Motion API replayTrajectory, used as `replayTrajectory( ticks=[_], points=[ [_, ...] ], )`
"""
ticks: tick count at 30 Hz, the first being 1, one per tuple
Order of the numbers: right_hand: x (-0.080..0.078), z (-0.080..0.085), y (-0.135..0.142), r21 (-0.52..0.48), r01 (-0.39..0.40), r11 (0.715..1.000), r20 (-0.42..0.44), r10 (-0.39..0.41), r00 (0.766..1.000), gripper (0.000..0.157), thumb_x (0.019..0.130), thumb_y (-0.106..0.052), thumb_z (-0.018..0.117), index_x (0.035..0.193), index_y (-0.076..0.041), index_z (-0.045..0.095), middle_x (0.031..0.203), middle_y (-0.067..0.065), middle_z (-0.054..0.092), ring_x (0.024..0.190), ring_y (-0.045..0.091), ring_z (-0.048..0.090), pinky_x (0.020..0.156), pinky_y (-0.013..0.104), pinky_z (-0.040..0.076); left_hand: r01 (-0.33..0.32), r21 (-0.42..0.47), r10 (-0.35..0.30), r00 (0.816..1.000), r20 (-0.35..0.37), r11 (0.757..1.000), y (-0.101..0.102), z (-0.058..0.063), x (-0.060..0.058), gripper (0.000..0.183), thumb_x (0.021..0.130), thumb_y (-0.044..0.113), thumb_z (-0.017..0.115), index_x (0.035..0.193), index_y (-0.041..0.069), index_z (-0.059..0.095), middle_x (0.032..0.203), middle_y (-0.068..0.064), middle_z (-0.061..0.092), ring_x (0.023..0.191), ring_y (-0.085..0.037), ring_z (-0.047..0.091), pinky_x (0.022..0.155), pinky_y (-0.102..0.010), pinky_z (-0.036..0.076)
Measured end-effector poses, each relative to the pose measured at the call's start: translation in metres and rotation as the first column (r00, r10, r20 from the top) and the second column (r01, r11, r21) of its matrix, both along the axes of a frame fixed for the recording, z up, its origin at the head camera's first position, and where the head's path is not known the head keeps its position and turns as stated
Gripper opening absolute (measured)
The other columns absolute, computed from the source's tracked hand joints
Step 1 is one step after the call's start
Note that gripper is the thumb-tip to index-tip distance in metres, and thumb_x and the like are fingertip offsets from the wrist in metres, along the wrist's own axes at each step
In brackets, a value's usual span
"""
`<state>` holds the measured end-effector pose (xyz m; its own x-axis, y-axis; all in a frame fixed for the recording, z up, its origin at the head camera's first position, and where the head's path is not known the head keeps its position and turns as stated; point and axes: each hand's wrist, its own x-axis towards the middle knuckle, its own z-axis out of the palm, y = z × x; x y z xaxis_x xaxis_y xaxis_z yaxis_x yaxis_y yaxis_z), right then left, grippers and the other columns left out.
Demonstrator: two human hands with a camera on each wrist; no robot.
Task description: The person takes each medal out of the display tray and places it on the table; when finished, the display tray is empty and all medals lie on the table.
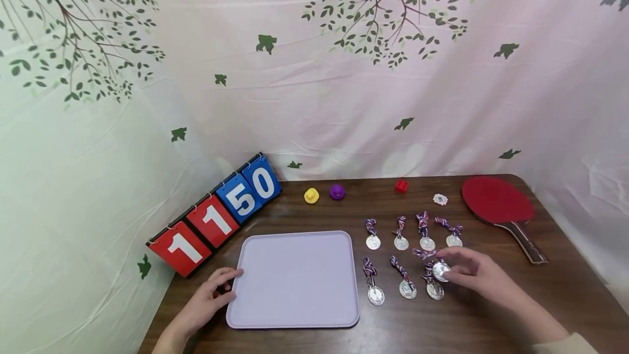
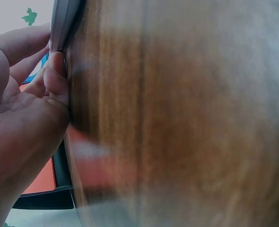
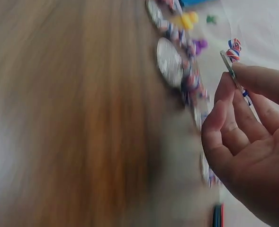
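Note:
A silver medal [image 1: 441,271] with a knotted red, white and blue ribbon is pinched between the thumb and fingers of my right hand [image 1: 474,275]. It is held edge-on in the right wrist view, where the medal [image 3: 228,68] shows as a thin disc. Just below it lies another medal [image 1: 434,290], partly covered by the held one. Several more, such as a medal [image 1: 375,295] at the near left, lie in two rows on the table. My left hand [image 1: 203,299] touches the left rim of a pale lilac tray [image 1: 295,324] with its fingertips.
A flip scoreboard [image 1: 216,214] stands at the back left. Along the back are a yellow duck [image 1: 312,195], a purple duck [image 1: 337,192], a red toy brick [image 1: 401,186] and a small white piece [image 1: 440,199]. A red table tennis bat [image 1: 497,200] lies at the right.

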<state>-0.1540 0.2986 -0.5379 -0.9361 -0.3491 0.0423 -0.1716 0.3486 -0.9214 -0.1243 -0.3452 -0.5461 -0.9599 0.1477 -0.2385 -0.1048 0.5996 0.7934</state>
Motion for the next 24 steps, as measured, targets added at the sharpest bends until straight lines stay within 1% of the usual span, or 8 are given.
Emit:
replayTrajectory(
  ticks=[3, 4, 8, 12, 15, 19, 21, 24],
  points=[
    [0.009, -0.001, 0.015, 0.114, 0.098, 0.989, -0.029, -0.095, 0.995, 0.043, 0.083, -0.018, 0.075, 0.121, -0.009, 0.059, 0.120, 0.015, 0.058, 0.083, 0.017, 0.068, 0.068, 0.027, 0.051, -0.002, 0.003, 0.002, 1.000, 0.004, 1.000, 0.000, 0.000, 0.000, 0.043, 0.088, 0.022, 0.068, 0.128, 0.030, 0.059, 0.129, -0.002, 0.046, 0.105, -0.025, 0.043, 0.077, -0.028, 0.042],
    [0.012, -0.002, 0.019, 0.133, 0.121, 0.984, -0.041, -0.116, 0.992, 0.043, 0.082, -0.018, 0.076, 0.120, -0.009, 0.060, 0.119, 0.015, 0.059, 0.081, 0.016, 0.068, 0.067, 0.027, 0.051, -0.001, 0.004, 0.001, 1.000, 0.004, 1.000, 0.000, 0.001, 0.001, 0.043, 0.088, 0.022, 0.068, 0.128, 0.030, 0.059, 0.129, -0.003, 0.046, 0.105, -0.025, 0.043, 0.077, -0.028, 0.042],
    [0.021, -0.005, 0.029, 0.218, 0.178, 0.959, -0.113, -0.156, 0.981, 0.043, 0.079, -0.014, 0.078, 0.118, -0.008, 0.060, 0.111, 0.015, 0.062, 0.073, 0.013, 0.067, 0.062, 0.025, 0.049, -0.001, 0.006, 0.001, 1.000, 0.004, 1.000, 0.000, 0.002, 0.001, 0.043, 0.088, 0.022, 0.068, 0.129, 0.030, 0.058, 0.129, -0.003, 0.045, 0.105, -0.025, 0.043, 0.077, -0.028, 0.042],
    [0.024, -0.008, 0.028, 0.282, 0.217, 0.935, -0.179, -0.171, 0.969, 0.045, 0.076, -0.009, 0.079, 0.116, -0.009, 0.059, 0.104, 0.012, 0.063, 0.067, 0.008, 0.063, 0.060, 0.023, 0.048, -0.002, 0.004, 0.002, 1.000, 0.002, 1.000, -0.001, 0.002, 0.001, 0.043, 0.088, 0.022, 0.068, 0.129, 0.030, 0.058, 0.129, -0.003, 0.046, 0.105, -0.025, 0.043, 0.077, -0.028, 0.042],
    [0.023, -0.005, 0.024, 0.368, 0.234, 0.900, -0.211, -0.164, 0.964, 0.046, 0.074, -0.010, 0.080, 0.115, -0.012, 0.059, 0.098, 0.005, 0.065, 0.066, 0.003, 0.059, 0.059, 0.024, 0.047, -0.005, 0.005, 0.005, 1.000, -0.001, 1.000, -0.002, 0.000, 0.001, 0.043, 0.088, 0.022, 0.068, 0.129, 0.030, 0.059, 0.129, -0.002, 0.046, 0.105, -0.025, 0.043, 0.077, -0.028, 0.042],
    [0.023, -0.003, 0.019, 0.457, 0.254, 0.853, -0.287, -0.129, 0.949, 0.044, 0.071, -0.009, 0.081, 0.111, -0.014, 0.062, 0.091, -0.004, 0.062, 0.066, -0.002, 0.054, 0.058, 0.025, 0.045, -0.009, 0.009, 0.008, 1.000, 0.005, 1.000, -0.002, 0.000, 0.002, 0.043, 0.088, 0.021, 0.068, 0.128, 0.030, 0.059, 0.129, -0.003, 0.046, 0.106, -0.025, 0.043, 0.077, -0.029, 0.041],
    [0.023, -0.005, 0.018, 0.460, 0.270, 0.846, -0.347, -0.109, 0.931, 0.044, 0.069, -0.007, 0.082, 0.108, -0.012, 0.065, 0.089, -0.005, 0.061, 0.066, -0.003, 0.052, 0.058, 0.025, 0.045, -0.010, 0.009, 0.009, 1.000, 0.010, 1.000, -0.001, 0.000, 0.003, 0.043, 0.088, 0.021, 0.068, 0.129, 0.029, 0.059, 0.129, -0.003, 0.046, 0.106, -0.025, 0.043, 0.077, -0.029, 0.041],
    [0.024, -0.007, 0.017, 0.448, 0.285, 0.847, -0.428, -0.076, 0.900, 0.043, 0.065, -0.006, 0.084, 0.104, -0.010, 0.066, 0.092, -0.004, 0.061, 0.068, -0.002, 0.052, 0.059, 0.026, 0.046, -0.014, 0.002, 0.014, 1.000, 0.015, 1.000, -0.001, 0.001, 0.005, 0.042, 0.088, 0.021, 0.068, 0.128, 0.029, 0.059, 0.129, -0.003, 0.045, 0.106, -0.025, 0.043, 0.078, -0.029, 0.042]
  ],
)
